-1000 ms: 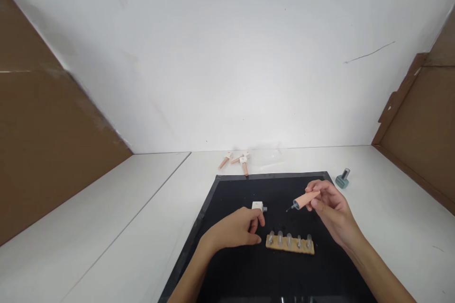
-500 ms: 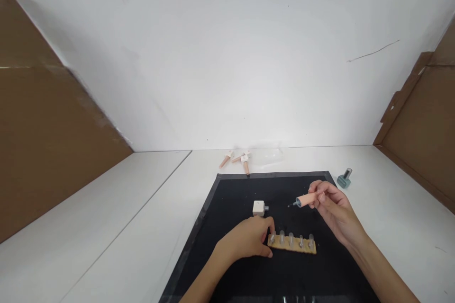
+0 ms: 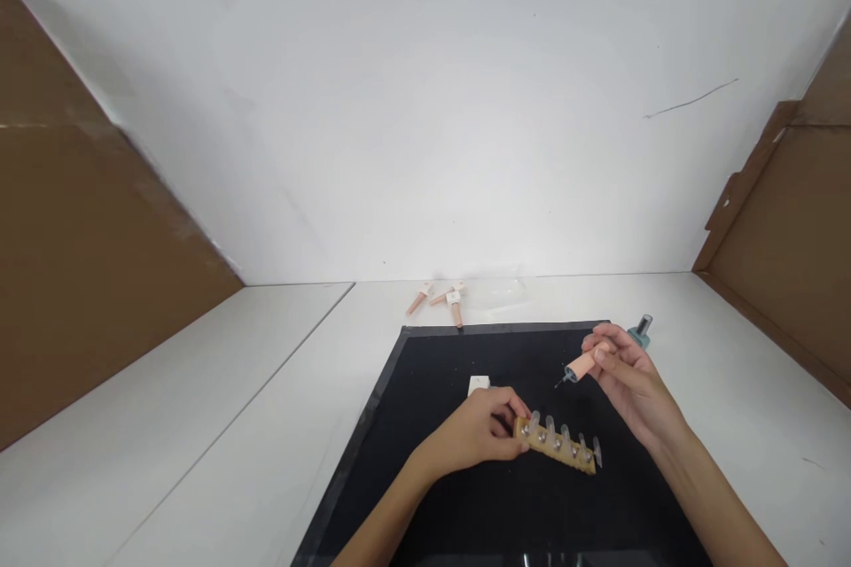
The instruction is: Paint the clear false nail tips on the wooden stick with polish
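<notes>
My left hand [image 3: 488,428] pinches the left end of a tan strip [image 3: 565,454] between thumb and fingers. Along the strip stand several clear nail tips [image 3: 550,428] on small shiny mounts, and the strip is tilted. My right hand [image 3: 625,372] grips the peach cap of a nail polish brush [image 3: 582,364], its thin dark bristle end pointing down and left, above the strip and apart from the tips. Just behind my left hand is a white square nail polish bottle [image 3: 479,384], partly hidden by the fingers.
A black mat [image 3: 425,372] lies under my hands on the white table [image 3: 279,390]. Behind it are several peach-capped polish bottles [image 3: 454,306] and a clear plastic piece [image 3: 498,293]. A teal bottle [image 3: 639,335] stands at right, partly behind my right hand. Brown cardboard [image 3: 86,266] flanks the table.
My left hand has taken hold of the strip and tilted it, moving it slightly right. The brush in my right hand now points more steeply downward.
</notes>
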Demonstrator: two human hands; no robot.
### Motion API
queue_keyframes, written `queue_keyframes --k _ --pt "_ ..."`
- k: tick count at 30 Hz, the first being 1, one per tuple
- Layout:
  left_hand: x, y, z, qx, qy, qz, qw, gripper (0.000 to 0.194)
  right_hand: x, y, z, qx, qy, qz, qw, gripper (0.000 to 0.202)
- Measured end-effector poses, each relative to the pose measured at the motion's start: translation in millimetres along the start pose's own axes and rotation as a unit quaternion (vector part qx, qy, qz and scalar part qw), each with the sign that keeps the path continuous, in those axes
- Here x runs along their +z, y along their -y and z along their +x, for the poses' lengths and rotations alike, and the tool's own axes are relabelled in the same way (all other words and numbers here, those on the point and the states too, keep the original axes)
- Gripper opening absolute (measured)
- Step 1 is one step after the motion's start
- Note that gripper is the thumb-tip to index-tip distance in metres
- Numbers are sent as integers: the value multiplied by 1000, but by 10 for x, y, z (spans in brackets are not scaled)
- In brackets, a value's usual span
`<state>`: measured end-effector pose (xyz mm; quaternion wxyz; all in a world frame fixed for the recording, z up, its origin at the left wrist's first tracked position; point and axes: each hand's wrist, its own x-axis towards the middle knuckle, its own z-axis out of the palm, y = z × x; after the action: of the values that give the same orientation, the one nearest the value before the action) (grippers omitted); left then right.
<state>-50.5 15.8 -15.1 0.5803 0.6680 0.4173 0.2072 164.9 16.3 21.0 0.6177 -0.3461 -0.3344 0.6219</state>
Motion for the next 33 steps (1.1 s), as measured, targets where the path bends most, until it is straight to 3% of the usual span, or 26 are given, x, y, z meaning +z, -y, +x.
queue_keyframes --k 5,9,13,16,21,25,29,33 --pt "139 70 138 38 -50 -212 975 35 -81 89 23 1 -27 11 1000 32" --pt "229 -11 175 22 -108 -317 942 37 -92 131 27 -3 -35 -2 999 32" --pt "273 -80 156 -24 -100 -400 911 40 -89 135 44 27 -19 -24 999 34" --pt "273 -56 155 -59 -84 -448 888 42 -108 106 56 88 30 -101 990 34" --pt "246 -2 136 -97 -36 -445 889 38 -111 -21 6 121 196 -273 934 27" --pt "254 -65 71 -100 20 -416 904 36 -69 -110 -58 130 306 -288 898 29" --pt "265 -115 49 -95 49 -384 917 44 -8 -118 -90 141 353 -266 886 28" --pt "227 -82 81 -86 98 -367 921 46 70 -71 -115 136 344 -262 891 24"
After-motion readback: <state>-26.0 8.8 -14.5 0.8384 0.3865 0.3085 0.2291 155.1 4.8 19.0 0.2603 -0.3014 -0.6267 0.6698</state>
